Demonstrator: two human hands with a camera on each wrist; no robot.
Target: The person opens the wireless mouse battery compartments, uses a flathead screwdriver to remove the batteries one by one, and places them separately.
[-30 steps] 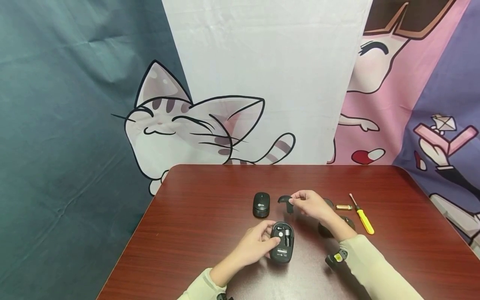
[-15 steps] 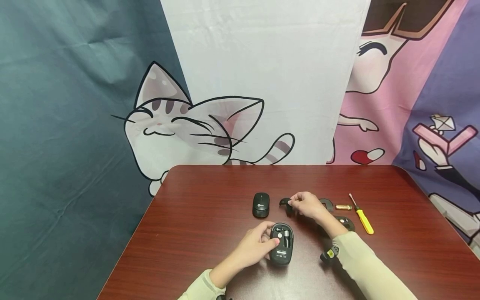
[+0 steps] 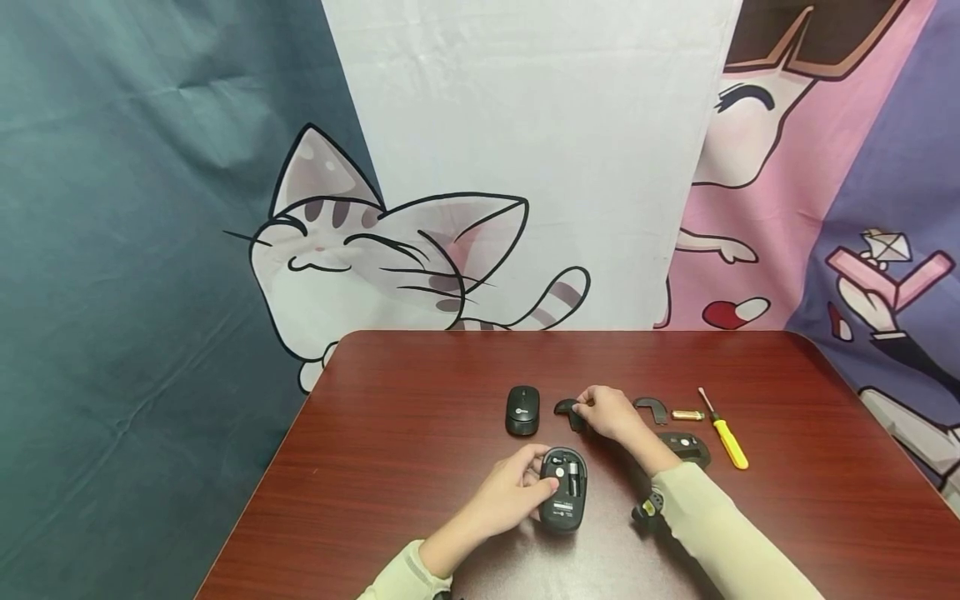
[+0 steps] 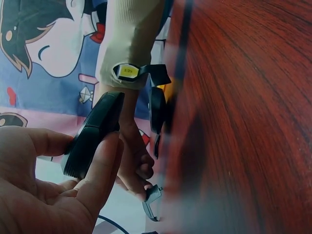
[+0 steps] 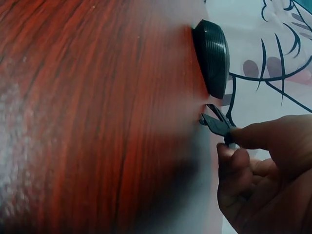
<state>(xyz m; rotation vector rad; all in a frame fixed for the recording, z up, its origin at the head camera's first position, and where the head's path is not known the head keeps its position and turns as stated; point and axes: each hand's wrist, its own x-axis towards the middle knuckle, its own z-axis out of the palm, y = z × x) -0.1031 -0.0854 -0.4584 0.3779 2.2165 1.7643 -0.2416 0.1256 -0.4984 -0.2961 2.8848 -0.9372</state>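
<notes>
My left hand (image 3: 513,490) grips a black computer mouse (image 3: 564,510) by its left side, its underside turned up and the battery slot uncovered. A silvery battery (image 3: 573,477) shows in that slot. Farther off, my right hand (image 3: 609,412) pinches a small dark curved battery cover (image 3: 566,407) between thumb and finger, just over the table. The right wrist view shows this cover (image 5: 217,125) close to the tabletop, near a second black mouse (image 5: 213,59). That second mouse (image 3: 522,410) stands upright to the left of the cover.
To the right of my right hand lie another curved cover (image 3: 654,408), a loose battery (image 3: 687,415) and a yellow-handled screwdriver (image 3: 729,442). A third dark mouse (image 3: 686,447) lies partly behind my right forearm. The reddish wooden table (image 3: 390,467) reaches back to printed curtains.
My right hand has lowered slightly with the cover, and the forearm has shifted left, uncovering the other cover and more of the third mouse. My left hand has hardly moved.
</notes>
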